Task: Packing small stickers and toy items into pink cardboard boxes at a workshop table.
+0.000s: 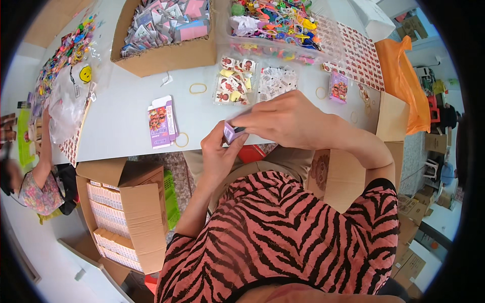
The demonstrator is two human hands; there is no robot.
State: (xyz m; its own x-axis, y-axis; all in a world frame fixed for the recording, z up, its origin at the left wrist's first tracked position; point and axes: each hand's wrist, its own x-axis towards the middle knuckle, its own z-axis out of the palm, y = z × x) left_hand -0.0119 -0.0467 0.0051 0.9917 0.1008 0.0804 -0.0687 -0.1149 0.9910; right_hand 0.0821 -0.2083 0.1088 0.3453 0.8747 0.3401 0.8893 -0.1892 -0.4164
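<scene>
My left hand (218, 151) grips a small purple cardboard box (230, 132) above the table's near edge. My right hand (290, 118) reaches over from the right, its fingers pressed together at the box's end; something dark shows there, too small to name. A flat purple printed carton (160, 122) lies to the left, beside a rubber band (181, 140). Just beyond my hands are a clear bag of printed stickers and yellow pieces (235, 81) and a clear bag of small white printed pieces (277, 83). A filled purple box (338, 88) stands farther right.
A cardboard box of small packets (164, 60) and a clear bin of colourful trinkets (275, 25) stand at the back. Sticker sheets (361, 55) and an orange bag (404, 86) lie right. A carton of packed boxes (144, 222) stands lower left. Another person's arm (44, 144) reaches in at left.
</scene>
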